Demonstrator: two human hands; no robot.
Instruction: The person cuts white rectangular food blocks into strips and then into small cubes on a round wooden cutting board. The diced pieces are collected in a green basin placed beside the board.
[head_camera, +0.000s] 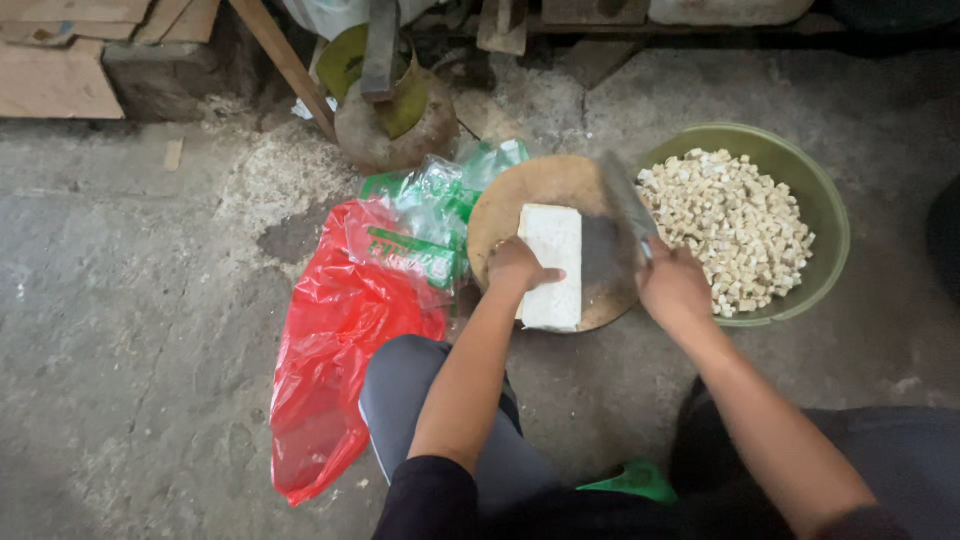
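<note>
I am crouching over the concrete floor (130, 300) with both forearms reaching away from me. My left hand (517, 268) is curled loosely, pressing down on the near left edge of the white block (552, 262), which is lying flat on the round wooden cutting board (520, 190). My right hand (673, 283) is gripping the handle of the cleaver (622, 205), whose broad blade is tilting up over the right side of the board, just beside the block. To the right, touching the board, the green bowl (828, 215) is holding a heap of small pale cubes (730, 225). To the left, a crumpled red plastic bag (330, 350) is sprawling towards me, and clear wrappers with green printing (425, 220) are lying on its far end, against the board.
</note>
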